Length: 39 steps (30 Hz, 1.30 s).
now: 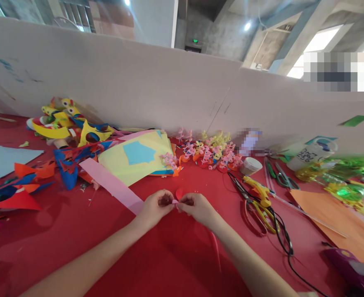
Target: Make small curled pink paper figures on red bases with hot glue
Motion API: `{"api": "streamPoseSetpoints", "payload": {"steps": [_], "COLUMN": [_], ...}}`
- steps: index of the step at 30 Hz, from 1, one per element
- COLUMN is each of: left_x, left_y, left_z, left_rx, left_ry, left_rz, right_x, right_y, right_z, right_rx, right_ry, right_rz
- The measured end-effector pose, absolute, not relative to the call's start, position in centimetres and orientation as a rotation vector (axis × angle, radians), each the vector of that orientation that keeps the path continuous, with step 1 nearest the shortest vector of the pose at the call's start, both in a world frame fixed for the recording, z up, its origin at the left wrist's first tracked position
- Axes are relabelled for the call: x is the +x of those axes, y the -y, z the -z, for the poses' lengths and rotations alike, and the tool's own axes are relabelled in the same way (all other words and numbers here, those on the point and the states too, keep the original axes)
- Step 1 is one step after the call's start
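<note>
Here, far left: a pale blue paper sheet (2, 161) lies flat on the red cloth-covered table (169, 260)
Scraps: a heap of red, blue and orange paper offcuts (61, 165) spreads just right of that sheet
Behind the scraps: a pile of yellow curled paper cut-outs (61, 123) sits against the grey partition wall (169, 90)
Strip: a long pink paper strip (112, 184) runs diagonally from the offcuts toward the left hand
Sheet: a pale yellow paper sheet (123, 169) carries a light blue cut shape (138, 152) on top
Left hand: the left hand (154, 208) has its fingertips pinched shut on the small pink paper piece (175, 201)
Pink piece: held between both hands, low over the middle of the table
Right hand: the right hand (197, 207) pinches the same piece from the other side, fingers closed on it
Just behind the fingers: a small round red paper piece (179, 193)
Further back: a cluster of pink and yellow paper curls (209, 152)
Right of the hands: a white tape roll (251, 166), a yellow glue gun (258, 189) with a black cord, well apart from the hands
Far right: an orange paper sheet (333, 218) and shiny green foil (349, 177)
</note>
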<state>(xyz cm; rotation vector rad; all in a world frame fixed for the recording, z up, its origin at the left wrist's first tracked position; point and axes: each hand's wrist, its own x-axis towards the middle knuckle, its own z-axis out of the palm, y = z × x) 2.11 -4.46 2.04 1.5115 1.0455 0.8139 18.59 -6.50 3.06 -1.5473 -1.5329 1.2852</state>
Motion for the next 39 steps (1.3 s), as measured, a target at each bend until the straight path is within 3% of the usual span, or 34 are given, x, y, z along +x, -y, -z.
{"api": "streamPoseSetpoints", "payload": {"steps": [6,20,28,35,39], "left_x": [2.3,2.6,2.4,2.0,1.8], "left_y": [4.6,5.2,4.9,4.5,4.5], "left_z": [-2.6,-4.7,-5.1,-5.1,-4.9], "left_rx": [1.339,0.853,0.822,0.803,0.867], "left_ry": [-1.029,-0.920,-0.977,-0.955,-0.960], "left_rz": [-0.832,-0.833,-0.883,-0.892,-0.884], "right_x": [18.4,18.2,18.4,18.5,18.6], "right_y": [6.6,7.0,7.0,7.2,7.1], "right_z": [-3.6,-4.1,-4.7,-4.3,-4.0], "right_rx": [-1.498,-1.491,-1.368,-1.119,-1.091], "right_ry": [1.296,1.515,1.654,1.948,1.955], "right_rz": [-1.499,-0.751,-0.781,-0.399,-0.347]}}
